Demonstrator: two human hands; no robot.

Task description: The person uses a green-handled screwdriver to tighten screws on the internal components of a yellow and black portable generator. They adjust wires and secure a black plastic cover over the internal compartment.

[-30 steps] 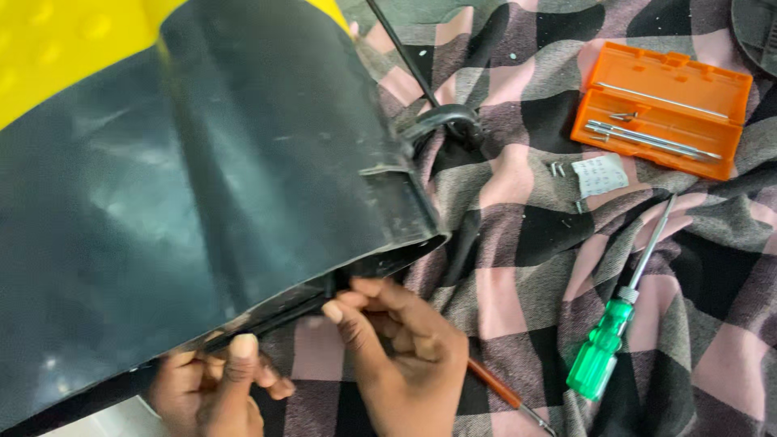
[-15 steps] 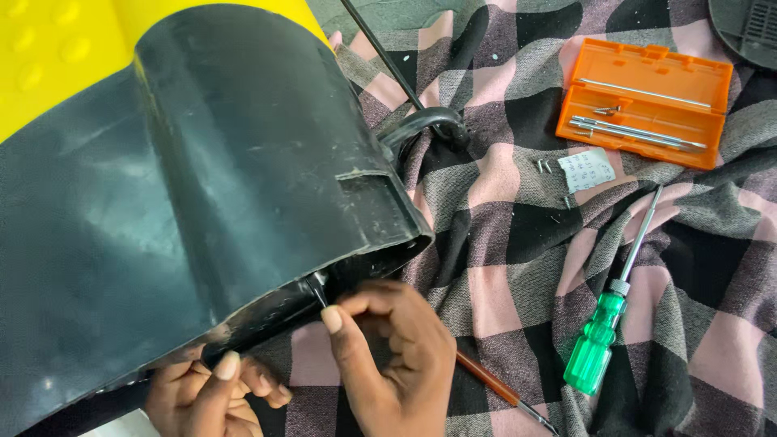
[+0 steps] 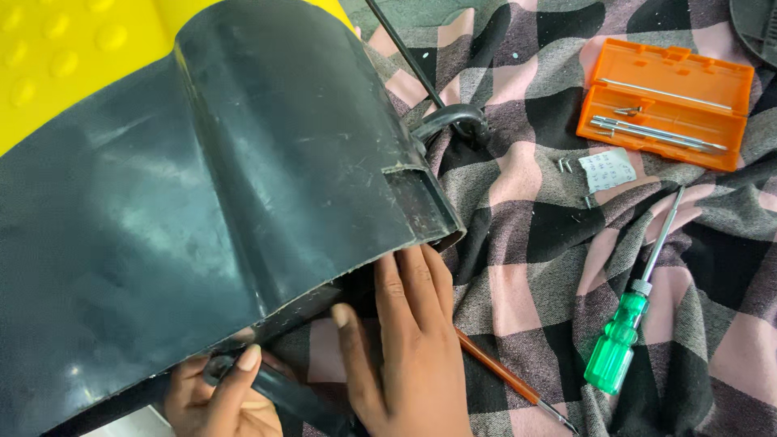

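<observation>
A large curved black plastic cover (image 3: pixel 243 194) lies tilted over a checked cloth (image 3: pixel 550 243). My left hand (image 3: pixel 222 396) grips the cover's lower edge at the bottom, thumb on top. My right hand (image 3: pixel 409 340) rests flat on the cloth with its fingers reaching under the cover's open front edge; it holds nothing that I can see. A thin orange-handled tool (image 3: pixel 510 380) lies just right of my right hand.
A green-handled screwdriver (image 3: pixel 627 324) lies on the cloth at the right. An open orange case (image 3: pixel 668 101) with thin metal bits sits at upper right, near small screws (image 3: pixel 564 165) and a paper scrap (image 3: pixel 609 170). A yellow studded surface (image 3: pixel 73 65) shows at upper left.
My right hand has opened from a pinch near the cover's edge and slid its fingers flat under the edge. The left hand has shifted its grip along the lower edge.
</observation>
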